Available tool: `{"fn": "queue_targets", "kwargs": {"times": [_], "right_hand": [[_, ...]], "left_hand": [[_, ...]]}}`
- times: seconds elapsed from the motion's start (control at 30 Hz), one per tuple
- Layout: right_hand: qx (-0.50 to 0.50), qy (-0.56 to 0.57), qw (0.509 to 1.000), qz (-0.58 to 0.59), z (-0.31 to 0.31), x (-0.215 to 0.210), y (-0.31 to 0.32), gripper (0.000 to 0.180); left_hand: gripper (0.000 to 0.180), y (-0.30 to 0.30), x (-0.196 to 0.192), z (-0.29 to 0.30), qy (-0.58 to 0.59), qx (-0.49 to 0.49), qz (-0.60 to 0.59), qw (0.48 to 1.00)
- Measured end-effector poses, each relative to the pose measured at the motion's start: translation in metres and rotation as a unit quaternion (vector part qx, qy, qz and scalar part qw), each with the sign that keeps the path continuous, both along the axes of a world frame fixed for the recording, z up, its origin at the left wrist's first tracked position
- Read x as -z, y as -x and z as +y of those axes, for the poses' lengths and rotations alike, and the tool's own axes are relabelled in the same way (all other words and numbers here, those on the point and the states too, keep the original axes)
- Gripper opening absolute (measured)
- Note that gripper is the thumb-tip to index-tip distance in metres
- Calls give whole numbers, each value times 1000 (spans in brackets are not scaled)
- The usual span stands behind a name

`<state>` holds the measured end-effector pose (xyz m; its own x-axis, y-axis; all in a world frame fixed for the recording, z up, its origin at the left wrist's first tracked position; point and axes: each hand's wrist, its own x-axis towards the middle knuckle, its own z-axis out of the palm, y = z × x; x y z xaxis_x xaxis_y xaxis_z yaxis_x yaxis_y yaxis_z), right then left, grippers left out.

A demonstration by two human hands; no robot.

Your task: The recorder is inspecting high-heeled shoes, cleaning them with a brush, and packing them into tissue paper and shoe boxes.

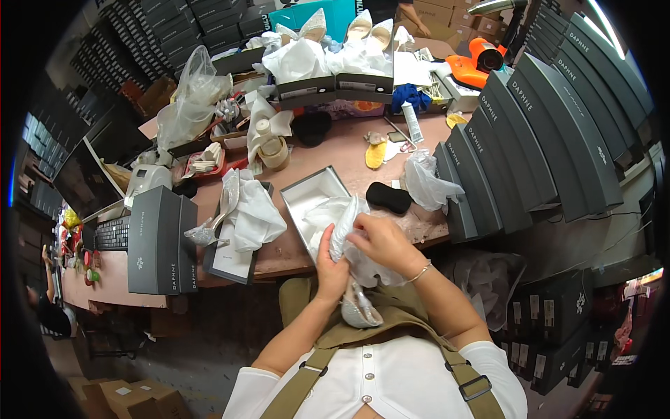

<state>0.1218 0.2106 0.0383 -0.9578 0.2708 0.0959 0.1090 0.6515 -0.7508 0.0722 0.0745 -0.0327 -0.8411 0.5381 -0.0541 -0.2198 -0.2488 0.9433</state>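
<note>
White tissue (363, 262) bunched in both hands, wrapped round a glittery silver shoe (359, 311) whose end hangs below the wrists over the lap. Left hand (331, 269) is closed on the shoe and paper from underneath. Right hand (380, 241) pinches a fold of tissue at the top, fingers narrow, bracelet on that wrist.

Step, as I read it: wrapping or unwrapping the shoe at the box. Can't tell which from one frame.

Open box (310, 192) sits just beyond the hands at the table edge, lined with more tissue, lid off. If the shoe goes in, it needs the loose paper kept tucked and a short lift forward over the near wall.

Further out:
- Black pad (389, 197) just right of the box, clear bag (429, 183) past it.
- Left of the hands: second shoe (213, 223) lying on crumpled paper on a lid (230, 262), then a grey box (157, 241) standing upright.
- Row of dark boxes (530, 140) leaning along the right.
- Far side: bottle (265, 136), yellow insole (375, 153), more open boxes with shoes.

Obstruction: the table is crowded, so free room around the box is tight, and the pad crowds its right side.
</note>
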Motion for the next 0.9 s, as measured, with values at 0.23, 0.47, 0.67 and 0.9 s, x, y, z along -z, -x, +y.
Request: {"fn": "queue_targets", "kwargs": {"times": [0.23,0.47,0.67,0.9], "right_hand": [[-81,-115,987,-76,-27,-14,-36,58],[-93,-210,971,-69,-58,-20,-51,62],[-17,93,993,-69,-41,-3,-75,47],[3,84,994,72,-52,17,-60,31]], "left_hand": [[93,-2,7,-35,-42,197,-124,972],[79,35,-19,-32,-26,207,-237,949],[74,32,-7,-34,-35,174,-131,975],[73,35,-20,-41,-66,184,-184,963]]}}
